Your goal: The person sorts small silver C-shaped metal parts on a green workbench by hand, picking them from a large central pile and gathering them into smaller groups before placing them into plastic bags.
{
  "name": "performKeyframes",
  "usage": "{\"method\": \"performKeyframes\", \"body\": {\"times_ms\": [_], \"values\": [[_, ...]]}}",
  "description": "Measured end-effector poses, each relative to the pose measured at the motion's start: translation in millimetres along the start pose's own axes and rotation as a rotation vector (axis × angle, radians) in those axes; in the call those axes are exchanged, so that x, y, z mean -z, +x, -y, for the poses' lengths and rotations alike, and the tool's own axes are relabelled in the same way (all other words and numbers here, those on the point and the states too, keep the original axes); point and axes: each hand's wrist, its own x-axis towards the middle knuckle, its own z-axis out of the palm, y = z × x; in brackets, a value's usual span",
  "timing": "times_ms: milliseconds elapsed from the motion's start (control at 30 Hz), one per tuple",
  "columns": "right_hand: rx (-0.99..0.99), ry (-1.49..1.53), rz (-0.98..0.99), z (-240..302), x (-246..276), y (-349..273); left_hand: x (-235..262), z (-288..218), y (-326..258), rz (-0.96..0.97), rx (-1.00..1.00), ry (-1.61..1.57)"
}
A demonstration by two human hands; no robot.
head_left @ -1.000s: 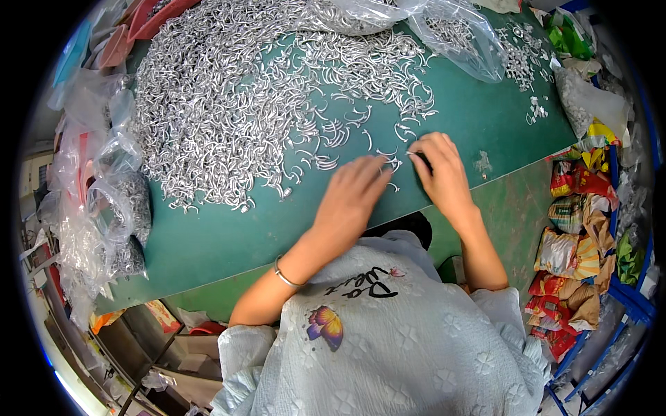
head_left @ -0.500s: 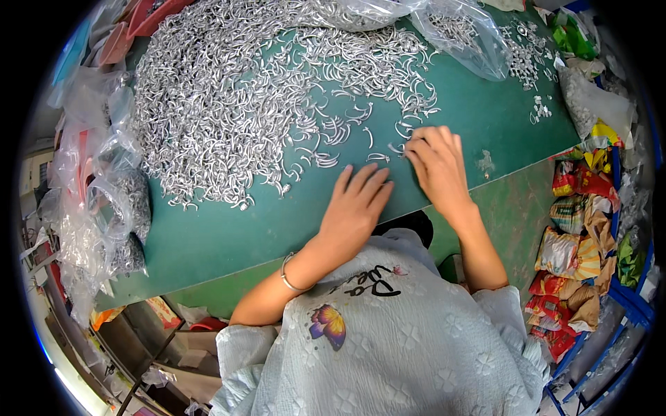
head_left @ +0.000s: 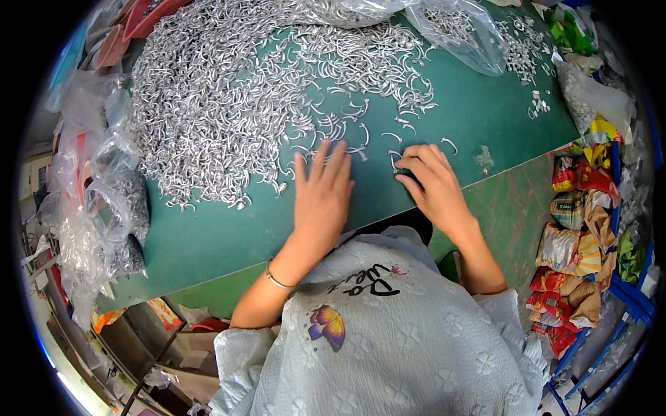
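My left hand [head_left: 322, 191] lies flat on the green table [head_left: 215, 236], fingers spread, its fingertips touching the near edge of a big heap of small curved silver metal pieces [head_left: 229, 104]. My right hand [head_left: 430, 184] rests beside it with fingers curled over a few loose pieces [head_left: 395, 161] and something dark beneath the fingers. What the right hand grips is hidden. A thin bracelet [head_left: 277, 281] circles my left wrist.
Clear plastic bags of the same metal pieces lie at the far edge [head_left: 458, 28] and at the left [head_left: 104, 208]. Colourful foil packets [head_left: 576, 236] are stacked at the right beside a blue frame [head_left: 624, 291]. Boxes sit under the table [head_left: 187, 340].
My left hand has slid left and flattened with fingers spread. My right hand has drawn toward me a little, curling over the loose pieces.
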Motion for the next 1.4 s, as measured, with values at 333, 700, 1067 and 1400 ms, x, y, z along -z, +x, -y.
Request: {"method": "performKeyframes", "body": {"times_ms": [333,700,1067,1400], "values": [[-0.200,-0.063,-0.148,-5,-2,-8,-7,-31,8,-0.070,-0.188,-0.277],[-0.144,0.068,-0.054,19,-17,-1,-16,-35,-1,-0.105,-0.097,-0.376],[-0.150,0.140,-0.188,10,-12,27,-13,-39,-15,-0.045,-0.114,-0.366],[-0.113,0.223,0.082,20,-14,20,-25,-24,-39,-0.157,-0.117,-0.510]]}}
